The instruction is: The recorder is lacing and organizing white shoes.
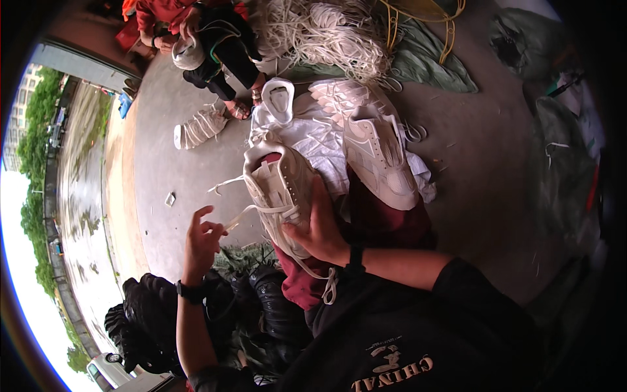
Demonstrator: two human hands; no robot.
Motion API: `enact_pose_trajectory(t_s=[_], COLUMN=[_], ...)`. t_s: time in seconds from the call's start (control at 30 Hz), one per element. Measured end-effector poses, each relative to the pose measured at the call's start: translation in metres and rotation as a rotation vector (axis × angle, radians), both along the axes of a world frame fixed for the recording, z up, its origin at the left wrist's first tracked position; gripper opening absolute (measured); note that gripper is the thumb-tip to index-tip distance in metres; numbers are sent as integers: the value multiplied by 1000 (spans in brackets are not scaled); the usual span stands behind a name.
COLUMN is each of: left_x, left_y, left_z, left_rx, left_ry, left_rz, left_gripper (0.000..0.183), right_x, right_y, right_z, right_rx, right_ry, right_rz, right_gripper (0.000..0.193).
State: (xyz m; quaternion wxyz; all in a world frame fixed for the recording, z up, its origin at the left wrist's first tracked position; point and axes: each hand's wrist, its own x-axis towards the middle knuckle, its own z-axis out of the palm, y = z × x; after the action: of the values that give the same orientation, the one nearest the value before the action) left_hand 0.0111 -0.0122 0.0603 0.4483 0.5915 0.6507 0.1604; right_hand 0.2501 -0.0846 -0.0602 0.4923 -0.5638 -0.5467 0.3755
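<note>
A beige sneaker (279,189) rests over my lap, its opening on the far side and a dark red lining showing inside. My right hand (319,230) grips it along its right side, with the thumb over the near part. From the eyelets a pale shoelace (247,213) runs left to my left hand (204,243), whose fingers pinch it beside the shoe. Another lace end hangs in a loop below the shoe, near my right wrist. Just beyond my right hand, more beige sneakers (379,160) lie on a white cloth (317,147).
Ahead, a seated person (196,39) handles another pale shoe. A large heap of laces (326,39) lies on green sheeting (431,59). A row of stacked pale shoes (201,127) lies on the concrete floor (170,98). Black shoes (153,320) are piled at my lower left.
</note>
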Motion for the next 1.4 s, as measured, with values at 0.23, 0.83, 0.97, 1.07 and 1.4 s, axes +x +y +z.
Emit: enact_pose_trajectory(t_s=[0.23, 0.83, 0.97, 1.07, 1.4], left_x=[34, 70, 68, 70, 62], left_y=[-1, -8, -6, -9, -7], left_z=[6, 0, 0, 4, 7], left_rx=[128, 602, 616, 579, 392], left_ry=[274, 369, 358, 354, 287], left_rz=[-375, -534, -604, -612, -524], left_gripper=[33, 24, 18, 16, 14], right_x=[-11, -27, -27, -26, -29], right_y=[3, 2, 3, 3, 3], right_z=[6, 14, 14, 16, 14], right_rx=[23, 80, 108, 124, 68], right_ry=[-50, -229, -242, -242, -280], right_rz=[-14, -18, -25, -15, 26], right_gripper=[101, 100, 100, 100, 102])
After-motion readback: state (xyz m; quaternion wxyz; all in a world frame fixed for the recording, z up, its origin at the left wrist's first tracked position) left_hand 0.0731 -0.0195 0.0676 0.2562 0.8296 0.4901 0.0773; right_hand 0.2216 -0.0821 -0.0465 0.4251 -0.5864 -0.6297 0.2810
